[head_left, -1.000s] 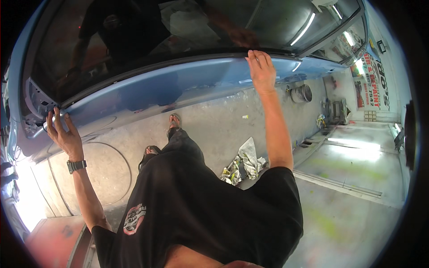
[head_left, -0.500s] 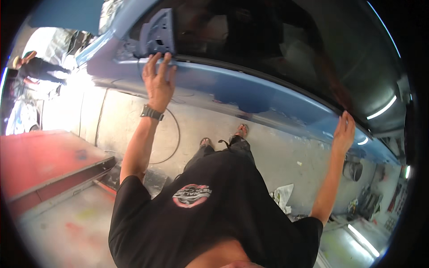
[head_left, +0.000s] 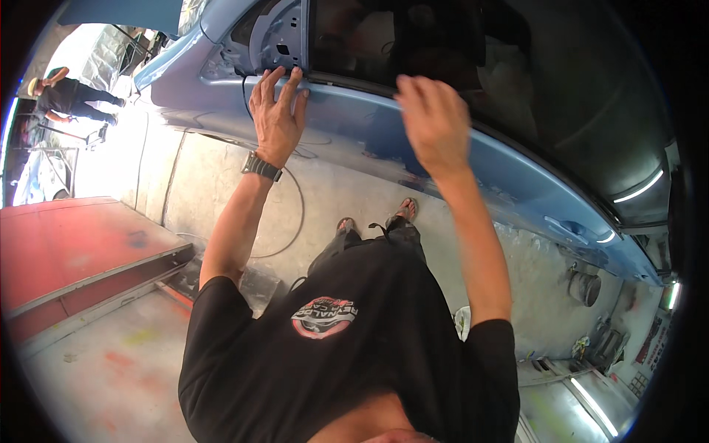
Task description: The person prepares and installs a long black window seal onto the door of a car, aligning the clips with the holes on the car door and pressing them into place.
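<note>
Car door (head_left: 347,118), blue and glossy, spans the upper middle of the view beneath its dark window (head_left: 561,88). On its top edge, just below a metal corner plate (head_left: 282,33), the left hand (head_left: 277,122) rests its fingertips; that grip is spread and holds nothing, the fingers seemingly laid to touch rather than clasp. The right hand (head_left: 436,122) is at the black strip (head_left: 351,83) under the glass, fingers slightly bent. Blur hides whether it touches, and I cannot tell whether that grip holds anything. Both hands reach well forward, apparently because the feet (head_left: 406,210) stand back from the door. The black shirt (head_left: 369,376) bears a round, red-rimmed emblem (head_left: 323,317) with lettering; a wall sign (head_left: 653,341) at far right is too small to read. Farther out, a cable (head_left: 303,210) curves across the floor (head_left: 221,170).
</note>
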A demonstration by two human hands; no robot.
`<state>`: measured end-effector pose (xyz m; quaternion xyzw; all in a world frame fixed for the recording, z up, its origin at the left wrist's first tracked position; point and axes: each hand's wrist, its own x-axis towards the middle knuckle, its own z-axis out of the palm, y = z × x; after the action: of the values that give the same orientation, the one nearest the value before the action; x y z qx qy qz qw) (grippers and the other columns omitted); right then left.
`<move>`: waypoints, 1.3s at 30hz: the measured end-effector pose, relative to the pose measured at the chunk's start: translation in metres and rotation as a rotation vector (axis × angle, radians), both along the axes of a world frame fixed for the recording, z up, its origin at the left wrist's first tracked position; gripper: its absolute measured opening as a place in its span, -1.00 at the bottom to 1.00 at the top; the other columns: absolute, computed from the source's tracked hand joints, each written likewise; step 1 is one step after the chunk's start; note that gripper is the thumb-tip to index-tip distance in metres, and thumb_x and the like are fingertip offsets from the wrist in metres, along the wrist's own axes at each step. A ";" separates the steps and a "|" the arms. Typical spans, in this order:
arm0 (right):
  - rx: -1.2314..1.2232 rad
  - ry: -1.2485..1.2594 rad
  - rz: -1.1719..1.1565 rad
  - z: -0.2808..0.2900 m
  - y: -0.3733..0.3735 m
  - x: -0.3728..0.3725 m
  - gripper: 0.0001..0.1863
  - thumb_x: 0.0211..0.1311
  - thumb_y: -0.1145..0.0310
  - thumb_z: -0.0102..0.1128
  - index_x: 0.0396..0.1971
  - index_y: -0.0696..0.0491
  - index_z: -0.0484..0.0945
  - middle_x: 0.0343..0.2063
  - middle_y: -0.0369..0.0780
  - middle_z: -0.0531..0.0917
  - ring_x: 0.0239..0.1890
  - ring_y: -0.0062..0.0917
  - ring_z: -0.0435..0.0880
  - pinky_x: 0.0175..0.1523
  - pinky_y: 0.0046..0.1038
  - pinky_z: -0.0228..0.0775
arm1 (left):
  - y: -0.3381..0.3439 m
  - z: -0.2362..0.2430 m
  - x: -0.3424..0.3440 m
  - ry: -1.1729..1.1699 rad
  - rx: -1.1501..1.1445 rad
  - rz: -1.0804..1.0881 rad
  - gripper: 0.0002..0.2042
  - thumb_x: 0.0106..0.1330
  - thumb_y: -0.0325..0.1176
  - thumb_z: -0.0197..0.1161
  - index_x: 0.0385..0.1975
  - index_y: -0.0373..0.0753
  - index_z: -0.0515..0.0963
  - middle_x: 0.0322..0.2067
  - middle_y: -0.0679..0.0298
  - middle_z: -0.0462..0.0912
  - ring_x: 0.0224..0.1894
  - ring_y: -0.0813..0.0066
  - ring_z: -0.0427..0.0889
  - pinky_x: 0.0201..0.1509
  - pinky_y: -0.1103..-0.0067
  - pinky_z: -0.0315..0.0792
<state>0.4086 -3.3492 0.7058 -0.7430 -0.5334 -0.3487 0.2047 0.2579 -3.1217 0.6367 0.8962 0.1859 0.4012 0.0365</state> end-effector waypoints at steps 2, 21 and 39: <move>-0.043 -0.053 0.097 -0.010 0.047 -0.002 -0.69 0.07 0.39 0.18 -0.13 0.05 0.58 -0.29 -0.32 0.52 -0.21 -0.45 0.50 -0.16 -0.38 0.39 | 0.002 0.002 0.000 -0.002 -0.002 -0.001 -0.57 0.27 -0.35 0.32 0.17 0.01 0.53 0.15 0.15 0.47 0.27 0.04 0.37 0.29 0.18 0.23; -0.281 -0.170 0.215 -0.021 0.094 -0.015 -0.82 0.00 0.48 0.17 -0.36 0.18 0.59 -0.32 -0.23 0.53 -0.26 -0.43 0.50 -0.19 -0.44 0.42 | 0.006 -0.006 -0.001 -0.048 -0.027 0.000 -0.60 0.28 -0.38 0.26 0.14 0.07 0.55 0.13 0.23 0.49 0.24 0.08 0.40 0.28 0.20 0.22; -0.278 -0.155 0.243 -0.021 0.088 -0.011 -0.80 -0.03 0.54 0.18 -0.33 0.21 0.59 -0.32 -0.22 0.53 -0.27 -0.41 0.51 -0.21 -0.42 0.42 | 0.045 -0.012 0.000 -0.524 -0.789 0.131 -0.84 0.28 -0.28 0.35 -0.25 -0.18 0.71 -0.27 0.27 0.60 -0.23 0.48 0.53 -0.20 0.54 0.44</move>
<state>0.3977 -3.2615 0.6844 -0.6650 -0.6765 -0.3005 0.0991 0.2582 -3.0767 0.6245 0.6690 0.3647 0.5139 0.3941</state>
